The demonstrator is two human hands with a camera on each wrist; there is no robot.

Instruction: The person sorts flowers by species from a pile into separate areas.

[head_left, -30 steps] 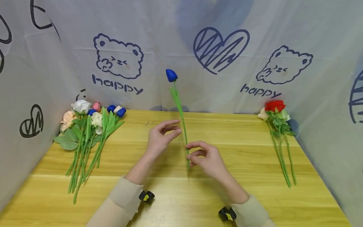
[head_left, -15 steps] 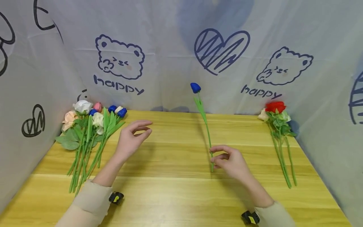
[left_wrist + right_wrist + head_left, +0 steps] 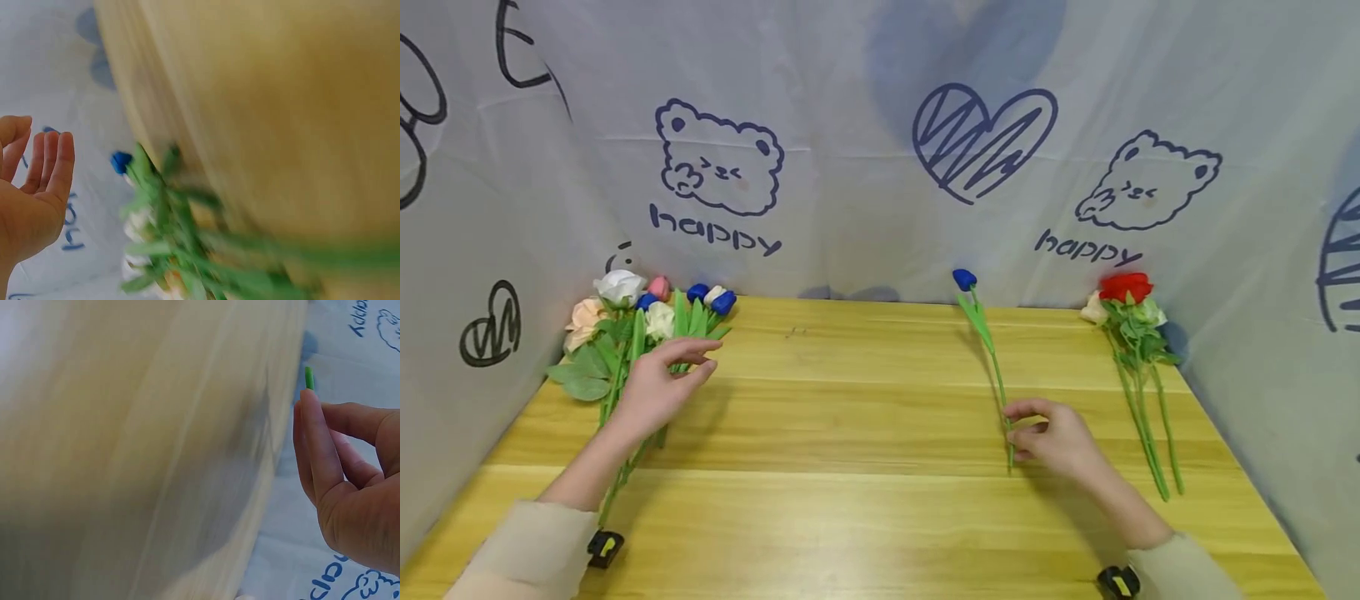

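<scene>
Before printed wall cloth (image 3: 850, 225) (12 o'clock), wood table (image 3: 850, 533): L bunch (image 3: 638, 329) approx. 10, R bunch (image 3: 1138, 335) approx. 2. L hand (image 3: 662, 379), by L bunch, holds nothing, fingers loosely bent, thumb apart. R hand (image 3: 1054, 437), nearer R bunch, pinches blue tulip (image 3: 982, 329) low on stem (image 3: 999, 383); long axis leans 11 o'clock, blossom (image 3: 965, 280) farthest from fingers, R bunch at 2 from fingertips.

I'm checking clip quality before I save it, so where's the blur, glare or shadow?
Head view: mostly crisp, with pale glare on the near part of the table; left wrist view: table and flowers smeared, left hand clearer; right wrist view: table blurred under a broad dark shadow, right hand fairly sharp.
</scene>
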